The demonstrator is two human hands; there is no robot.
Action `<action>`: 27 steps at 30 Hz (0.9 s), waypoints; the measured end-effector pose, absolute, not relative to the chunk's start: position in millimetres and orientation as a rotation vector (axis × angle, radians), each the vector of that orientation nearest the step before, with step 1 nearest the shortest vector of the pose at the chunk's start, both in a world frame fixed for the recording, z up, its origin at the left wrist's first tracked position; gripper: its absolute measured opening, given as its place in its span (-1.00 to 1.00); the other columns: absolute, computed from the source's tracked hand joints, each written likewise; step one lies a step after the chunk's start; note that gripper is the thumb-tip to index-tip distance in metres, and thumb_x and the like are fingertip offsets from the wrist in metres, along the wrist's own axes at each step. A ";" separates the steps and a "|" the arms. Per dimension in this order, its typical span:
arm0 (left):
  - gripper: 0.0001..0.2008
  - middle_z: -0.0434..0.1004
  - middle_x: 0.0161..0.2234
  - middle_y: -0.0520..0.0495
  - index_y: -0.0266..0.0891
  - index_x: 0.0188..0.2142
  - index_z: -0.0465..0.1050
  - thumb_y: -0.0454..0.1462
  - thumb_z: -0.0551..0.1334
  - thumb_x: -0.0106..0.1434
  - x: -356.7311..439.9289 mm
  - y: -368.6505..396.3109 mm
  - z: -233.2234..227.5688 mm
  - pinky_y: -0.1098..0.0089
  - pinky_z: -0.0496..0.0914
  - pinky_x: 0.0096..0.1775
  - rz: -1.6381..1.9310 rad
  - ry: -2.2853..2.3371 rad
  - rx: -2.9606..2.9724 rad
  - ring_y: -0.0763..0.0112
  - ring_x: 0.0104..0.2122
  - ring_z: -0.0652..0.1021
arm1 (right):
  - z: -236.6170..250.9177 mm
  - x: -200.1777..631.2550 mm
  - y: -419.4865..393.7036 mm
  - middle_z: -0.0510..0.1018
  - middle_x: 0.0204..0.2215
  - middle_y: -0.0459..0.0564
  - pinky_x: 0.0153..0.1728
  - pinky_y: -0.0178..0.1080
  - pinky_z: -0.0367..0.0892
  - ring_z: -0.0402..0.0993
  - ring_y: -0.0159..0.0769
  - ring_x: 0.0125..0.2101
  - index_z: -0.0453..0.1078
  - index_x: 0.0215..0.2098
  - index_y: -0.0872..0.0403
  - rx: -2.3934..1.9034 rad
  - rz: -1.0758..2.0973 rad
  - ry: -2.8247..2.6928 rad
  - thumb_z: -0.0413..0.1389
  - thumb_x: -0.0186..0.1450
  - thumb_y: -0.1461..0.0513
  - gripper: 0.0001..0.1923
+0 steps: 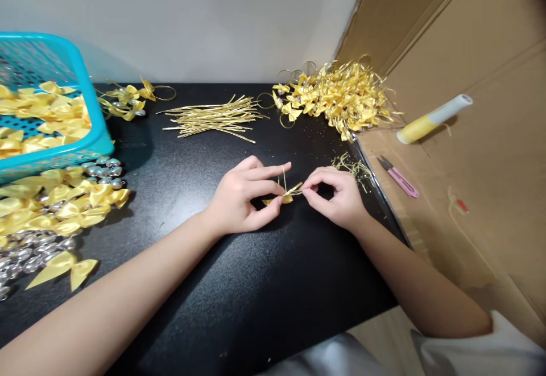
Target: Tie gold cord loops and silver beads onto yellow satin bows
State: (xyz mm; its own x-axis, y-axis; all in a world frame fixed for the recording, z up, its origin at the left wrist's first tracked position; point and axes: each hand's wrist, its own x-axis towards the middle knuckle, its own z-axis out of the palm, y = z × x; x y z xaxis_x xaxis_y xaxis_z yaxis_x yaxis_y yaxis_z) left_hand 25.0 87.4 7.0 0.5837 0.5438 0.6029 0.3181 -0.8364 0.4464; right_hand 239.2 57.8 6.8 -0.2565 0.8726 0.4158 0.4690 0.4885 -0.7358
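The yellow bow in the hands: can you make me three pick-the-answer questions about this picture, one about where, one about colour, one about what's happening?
1. Where do the pink snips lie?
A. in the basket
B. on the cardboard, past the right hand
C. on the gold strings

2. What colour is the basket?
A. red
B. white
C. turquoise

3. How is the yellow bow held?
A. pinched between both hands
B. lying untouched
C. by the left hand alone

Answers: 1 B, they lie on brown cardboard beside the black table. 2 C, its rim is turquoise. 3 A, fingers of both hands grip it.
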 end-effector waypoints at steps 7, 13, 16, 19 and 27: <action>-0.83 0.64 -0.10 -0.21 -0.27 -0.45 0.59 -0.33 0.21 0.18 23.3 88.2 10.1 0.25 0.42 -0.29 1.135 0.876 2.475 0.36 -0.43 0.46 | 10.2 247.0 62.6 0.53 -0.57 -0.11 -0.40 -0.23 0.32 0.44 -0.36 -0.53 0.47 -0.49 0.05 -1.119 0.586 -1.892 0.16 0.17 0.33 -0.90; -0.82 0.65 -0.12 -0.23 -0.27 -0.43 0.61 -0.35 0.20 0.16 25.5 87.1 8.2 0.26 0.42 -0.31 1.143 0.839 2.541 0.36 -0.45 0.44 | 14.3 253.6 66.7 0.49 -0.58 -0.11 -0.38 -0.23 0.30 0.40 -0.34 -0.50 0.37 -0.55 0.05 -1.197 0.599 -1.946 0.14 0.11 0.38 -0.86; -0.83 0.65 -0.12 -0.24 -0.28 -0.43 0.61 -0.35 0.21 0.15 26.5 87.2 6.5 0.26 0.42 -0.32 1.153 0.850 2.562 0.35 -0.45 0.44 | 15.3 259.2 69.1 0.51 -0.56 -0.11 -0.34 -0.23 0.29 0.39 -0.34 -0.47 0.36 -0.56 0.05 -1.207 0.645 -2.055 0.14 0.11 0.38 -0.85; -0.82 0.64 -0.11 -0.25 -0.28 -0.42 0.61 -0.33 0.20 0.16 26.6 87.9 6.0 0.24 0.43 -0.31 1.137 0.895 2.566 0.34 -0.45 0.44 | 18.2 263.5 70.1 0.51 -0.56 -0.12 -0.29 -0.22 0.26 0.38 -0.34 -0.44 0.37 -0.57 0.06 -1.216 0.714 -2.164 0.14 0.10 0.38 -0.86; -0.79 0.64 -0.10 -0.23 -0.28 -0.41 0.61 -0.37 0.16 0.16 25.7 88.0 5.9 0.22 0.43 -0.28 1.087 0.936 2.545 0.32 -0.41 0.47 | 29.1 266.7 66.4 0.54 -0.45 -0.13 -0.10 -0.11 0.06 0.38 -0.29 -0.29 0.43 -0.54 0.05 -1.330 0.690 -2.398 0.17 0.11 0.35 -0.89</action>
State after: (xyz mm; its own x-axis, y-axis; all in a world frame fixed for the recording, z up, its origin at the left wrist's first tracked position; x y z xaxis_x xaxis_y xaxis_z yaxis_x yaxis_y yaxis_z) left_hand 25.7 88.0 5.9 0.5235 0.6329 0.5705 0.4705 -0.7729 0.4257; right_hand 266.7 66.4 29.1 -0.5192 0.8538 0.0384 0.7029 0.4522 -0.5491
